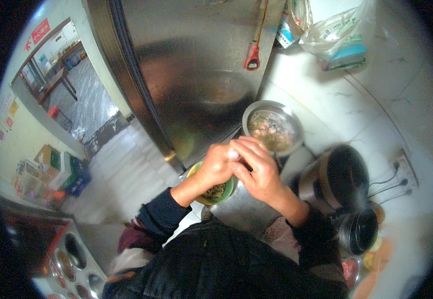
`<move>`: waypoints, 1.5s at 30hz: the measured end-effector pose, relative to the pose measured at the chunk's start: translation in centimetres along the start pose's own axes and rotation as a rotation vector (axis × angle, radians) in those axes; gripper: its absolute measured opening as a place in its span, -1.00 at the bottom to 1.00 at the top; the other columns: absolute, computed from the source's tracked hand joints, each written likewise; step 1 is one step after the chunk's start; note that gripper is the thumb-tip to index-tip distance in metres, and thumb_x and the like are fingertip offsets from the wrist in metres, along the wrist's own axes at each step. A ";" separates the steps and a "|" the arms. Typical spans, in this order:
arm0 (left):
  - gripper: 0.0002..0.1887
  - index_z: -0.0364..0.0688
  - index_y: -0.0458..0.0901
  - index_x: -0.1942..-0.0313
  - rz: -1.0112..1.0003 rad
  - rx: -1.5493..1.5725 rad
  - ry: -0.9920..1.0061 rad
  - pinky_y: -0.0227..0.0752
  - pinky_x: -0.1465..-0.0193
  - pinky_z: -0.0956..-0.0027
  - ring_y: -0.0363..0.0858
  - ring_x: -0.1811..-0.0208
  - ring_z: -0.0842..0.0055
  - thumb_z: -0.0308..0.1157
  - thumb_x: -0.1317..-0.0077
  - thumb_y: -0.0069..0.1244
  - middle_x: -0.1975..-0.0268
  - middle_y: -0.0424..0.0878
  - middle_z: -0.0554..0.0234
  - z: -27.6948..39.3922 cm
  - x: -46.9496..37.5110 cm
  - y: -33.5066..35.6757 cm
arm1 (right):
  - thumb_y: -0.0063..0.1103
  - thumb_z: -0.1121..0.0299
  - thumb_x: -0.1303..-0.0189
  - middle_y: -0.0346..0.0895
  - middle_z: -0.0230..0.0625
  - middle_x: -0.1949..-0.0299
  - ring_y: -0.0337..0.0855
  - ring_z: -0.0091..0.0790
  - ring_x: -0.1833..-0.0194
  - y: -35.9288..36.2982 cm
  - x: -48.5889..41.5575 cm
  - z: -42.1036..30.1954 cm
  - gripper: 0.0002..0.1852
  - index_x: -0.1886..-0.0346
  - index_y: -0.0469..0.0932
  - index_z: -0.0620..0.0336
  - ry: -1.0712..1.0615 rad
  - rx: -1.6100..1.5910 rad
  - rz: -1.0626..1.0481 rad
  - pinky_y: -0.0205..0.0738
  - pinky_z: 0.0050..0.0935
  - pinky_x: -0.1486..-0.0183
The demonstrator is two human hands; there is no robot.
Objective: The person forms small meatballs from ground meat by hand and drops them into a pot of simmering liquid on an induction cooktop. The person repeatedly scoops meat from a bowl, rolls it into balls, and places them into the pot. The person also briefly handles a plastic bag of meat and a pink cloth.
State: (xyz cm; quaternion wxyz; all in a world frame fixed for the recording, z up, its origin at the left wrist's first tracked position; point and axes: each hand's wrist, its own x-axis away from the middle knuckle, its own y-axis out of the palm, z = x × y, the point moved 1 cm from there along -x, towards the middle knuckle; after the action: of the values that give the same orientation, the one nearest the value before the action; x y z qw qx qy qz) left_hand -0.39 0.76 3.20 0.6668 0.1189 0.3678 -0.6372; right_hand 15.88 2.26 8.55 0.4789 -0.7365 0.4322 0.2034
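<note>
My left hand (pixel 219 161) and my right hand (pixel 257 170) are pressed together, fingers curled over one another. Whatever may lie between the palms is hidden. Partly under my left wrist is a green bowl (pixel 228 188) with crumbly, brownish-green food (pixel 214 192) in it. Just beyond my right fingers stands a round stainless steel basin (pixel 294 121). It holds cloudy liquid with pale pink pieces (pixel 270 132), too blurred to name. Both hands are above the steel worktop (pixel 239 213), between the bowl and the basin.
A tall steel panel (pixel 197 56) rises beyond the bowls, with a red-handled bottle opener (pixel 252 59) hanging there. At right stand a large dark cooker (pixel 336 179), a smaller black appliance (pixel 358 231) and plugged cords (pixel 388 183). Steel containers (pixel 65 263) sit at lower left.
</note>
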 end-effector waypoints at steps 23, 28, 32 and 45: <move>-0.69 -0.26 0.76 0.27 -0.375 0.240 -0.789 0.49 0.33 0.48 0.58 0.43 0.70 -0.15 -0.41 0.26 0.40 0.71 0.39 -2.2 1.4 -2.8 | 0.15 0.54 -0.44 0.65 0.00 -0.04 0.67 0.00 -0.14 0.3 2.3 13.6 -0.67 -0.20 0.50 0.50 1.006 -1.363 0.097 0.55 -0.05 -0.34; -0.59 -0.35 0.73 0.11 -0.273 0.403 -0.820 0.59 0.20 0.48 0.65 0.34 0.64 -0.08 -0.52 0.10 0.35 0.72 0.32 -3.2 2.5 -3.9 | 0.19 0.63 -0.37 0.55 0.05 -0.18 0.64 -0.03 -0.16 -2.2 3.3 22.0 -0.62 -0.22 0.46 0.56 0.989 -1.157 0.107 0.58 -0.10 -0.35; -0.65 -0.39 0.64 -0.04 -0.104 0.751 -0.950 0.60 0.00 0.45 0.69 0.17 0.53 -0.25 -0.62 -0.11 0.21 0.71 0.21 -4.3 2.7 -4.5 | 0.14 0.58 -0.41 0.62 0.02 -0.12 0.70 -0.09 -0.08 -4.0 3.3 28.9 -0.67 -0.20 0.54 0.47 0.725 -0.322 -0.049 0.65 -0.16 -0.20; -0.72 -0.46 0.53 -0.06 0.137 1.143 -0.958 0.65 -0.25 0.16 0.72 -0.10 0.17 -0.39 -0.63 -0.19 -0.06 0.67 -0.16 -6.4 3.2 -6.2 | 0.17 0.43 -0.33 0.69 0.01 -0.15 0.69 -0.06 -0.17 -1.6 1.4 32.7 -0.60 -0.22 0.61 0.30 0.875 0.493 -0.125 0.54 -0.14 -0.25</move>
State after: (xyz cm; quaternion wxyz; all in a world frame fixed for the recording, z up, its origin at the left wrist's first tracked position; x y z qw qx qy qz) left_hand -8.65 1.37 -1.44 0.6264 0.1786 -0.3594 -0.6682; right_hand 21.73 30.70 -6.57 0.4236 -0.6424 0.5827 -0.2616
